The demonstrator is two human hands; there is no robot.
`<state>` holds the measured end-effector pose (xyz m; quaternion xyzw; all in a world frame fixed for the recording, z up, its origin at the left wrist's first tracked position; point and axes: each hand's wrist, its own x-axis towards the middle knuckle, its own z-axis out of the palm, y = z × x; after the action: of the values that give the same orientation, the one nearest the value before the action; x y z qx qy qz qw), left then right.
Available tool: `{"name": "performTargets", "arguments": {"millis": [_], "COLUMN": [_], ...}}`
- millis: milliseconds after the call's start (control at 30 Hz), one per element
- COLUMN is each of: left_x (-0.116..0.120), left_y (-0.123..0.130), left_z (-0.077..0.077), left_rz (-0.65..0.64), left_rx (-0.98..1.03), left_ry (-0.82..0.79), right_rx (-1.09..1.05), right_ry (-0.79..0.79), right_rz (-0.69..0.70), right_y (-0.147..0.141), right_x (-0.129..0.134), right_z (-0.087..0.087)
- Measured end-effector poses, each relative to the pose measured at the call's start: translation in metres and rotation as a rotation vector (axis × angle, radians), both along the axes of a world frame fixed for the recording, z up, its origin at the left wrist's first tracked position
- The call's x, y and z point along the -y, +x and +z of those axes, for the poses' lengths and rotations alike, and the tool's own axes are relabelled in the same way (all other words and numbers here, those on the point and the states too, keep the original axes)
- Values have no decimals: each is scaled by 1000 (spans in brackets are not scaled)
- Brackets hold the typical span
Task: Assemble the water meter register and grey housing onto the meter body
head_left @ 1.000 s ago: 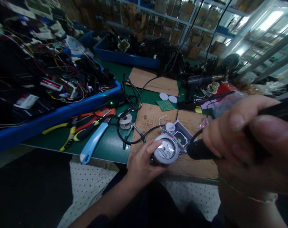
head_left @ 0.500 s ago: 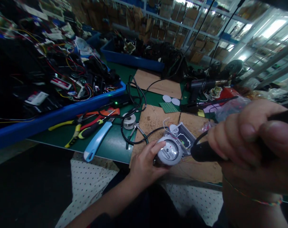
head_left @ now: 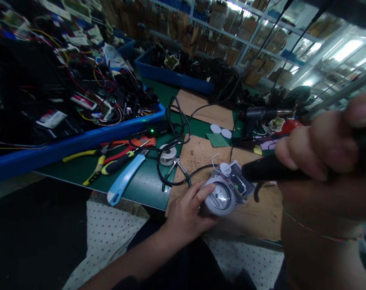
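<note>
My left hand [head_left: 189, 209] is wrapped around a round grey water meter [head_left: 219, 197], one finger lying over its rim by the dial. Joined to the meter's far right side is an open grey box [head_left: 243, 186] with a dark inside and thin wires at its edge. A small round white part [head_left: 225, 169] sits at that box's upper corner. In my right hand [head_left: 322, 149], closed and blurred close to the camera, is a black cylindrical tool [head_left: 270, 168]. Its front end overlaps the box in view; whether they touch I cannot tell.
A brown board [head_left: 198, 155] lies under the work. To the left are pliers [head_left: 96, 167], a blue-handled cutter [head_left: 127, 177], a solder spool [head_left: 167, 155] and small nippers [head_left: 177, 163]. Blue bins [head_left: 110, 133] hold wired parts. A heat gun [head_left: 261, 114] and green circuit panel [head_left: 217, 139] lie beyond.
My right hand and the black tool have moved up, and the tool's front end now overlaps the open box. My left hand still holds the meter. The view has shifted slightly.
</note>
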<state>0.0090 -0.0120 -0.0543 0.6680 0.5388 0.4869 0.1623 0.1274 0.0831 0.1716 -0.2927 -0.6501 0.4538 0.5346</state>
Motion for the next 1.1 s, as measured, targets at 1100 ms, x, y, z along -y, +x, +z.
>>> {"name": "performTargets", "arguments": {"millis": [1100], "left_x": [2], "left_y": [1], "left_z": [-4], "left_rz": [39], "left_rx": [-76], "left_ry": [41], "right_rx": [161], "right_ry": [-185], "right_rz": [-94], "right_y": [-53], "right_x": [-16], "right_z": [10]}}
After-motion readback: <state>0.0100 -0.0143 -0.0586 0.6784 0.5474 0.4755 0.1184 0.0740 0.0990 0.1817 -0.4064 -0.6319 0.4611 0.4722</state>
